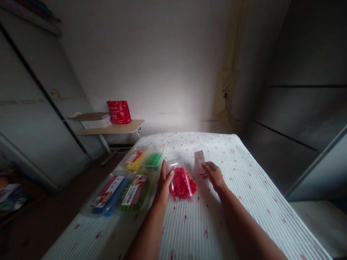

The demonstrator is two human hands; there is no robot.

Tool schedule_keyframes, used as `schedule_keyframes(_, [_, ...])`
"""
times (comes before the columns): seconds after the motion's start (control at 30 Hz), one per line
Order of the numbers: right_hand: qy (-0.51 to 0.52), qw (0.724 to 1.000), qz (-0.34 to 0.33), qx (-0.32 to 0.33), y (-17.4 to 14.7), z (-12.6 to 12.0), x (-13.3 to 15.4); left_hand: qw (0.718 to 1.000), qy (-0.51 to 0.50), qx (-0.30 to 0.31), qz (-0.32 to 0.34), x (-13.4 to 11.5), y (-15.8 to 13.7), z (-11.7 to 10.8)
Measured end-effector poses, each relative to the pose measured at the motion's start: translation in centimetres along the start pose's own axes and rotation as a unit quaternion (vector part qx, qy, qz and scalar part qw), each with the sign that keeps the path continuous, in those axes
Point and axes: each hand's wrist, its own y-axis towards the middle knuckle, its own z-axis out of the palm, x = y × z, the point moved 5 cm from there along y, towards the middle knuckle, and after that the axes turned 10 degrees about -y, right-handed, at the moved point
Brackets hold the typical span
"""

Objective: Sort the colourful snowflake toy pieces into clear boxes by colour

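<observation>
My left hand (pixel 163 187) grips the left side of a clear plastic box (pixel 173 164), its thumb over the edge. Small red pieces (pixel 184 184) fill the box, and some appear to lie at or past its right side. To the right, the fingers of my right hand (pixel 214 175) are closed on the edge of a clear plastic lid (pixel 200 159) with a pale label. Left of my left hand lie several clear boxes, among them one with green pieces (pixel 153 159), one with yellow pieces (pixel 133 166) and one with blue pieces (pixel 107 206).
A dark green batch (pixel 135 206) sits in a labelled box by my left forearm. The white, red-flecked cover (pixel 187 234) spreads under everything. Beyond it at the left, a small table (pixel 121 129) bears a red bag (pixel 119 112) and a white carton (pixel 94 123).
</observation>
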Motion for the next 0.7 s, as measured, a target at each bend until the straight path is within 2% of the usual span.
schedule_keyframes(0.17, [-0.034,0.999,-0.025,-0.030,-0.1,-0.4,0.2,0.999,0.021,-0.011,0.026,-0.1,-0.1,0.1])
schedule_keyframes(0.37, [-0.051,0.997,-0.052,-0.021,0.0,-0.6,0.5,0.999,0.038,0.003,-0.001,0.1,-0.2,0.1])
schedule_keyframes(0.6, [-0.129,0.984,-0.122,-0.026,-0.4,-0.9,2.2,0.988,0.080,0.120,0.049,-0.9,-1.1,1.7])
schedule_keyframes(0.7, [-0.187,0.972,-0.141,-0.034,-0.7,-0.8,2.5,0.981,0.116,0.140,0.071,-1.7,-1.5,2.3])
